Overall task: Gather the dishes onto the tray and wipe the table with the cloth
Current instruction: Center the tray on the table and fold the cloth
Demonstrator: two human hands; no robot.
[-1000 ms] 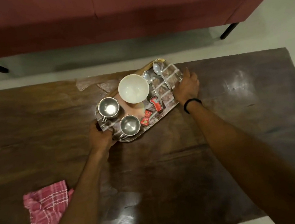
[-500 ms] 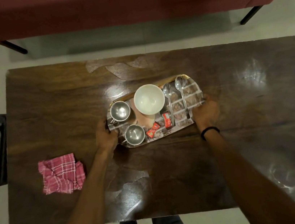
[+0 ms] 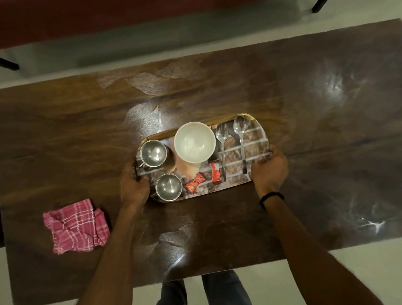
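Swung level toward the table's [image 3: 40, 154] near edge, the loaded tray [image 3: 258, 141] sits mid-table, left hand [image 3: 133, 185] and right hand [image 3: 269, 168] clamped on its ends; gathering looks finished, cloth [image 3: 76, 226] by the left edge awaits wiping.

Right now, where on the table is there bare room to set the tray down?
The table is bare right of the right hand and beyond the tray. The cloth occupies the near-left. The tray itself is crowded.

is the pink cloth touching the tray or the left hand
Apart. The head view shows the pink cloth lying alone, with bare dark table between it and both the tray and the left hand gripping the tray's end.
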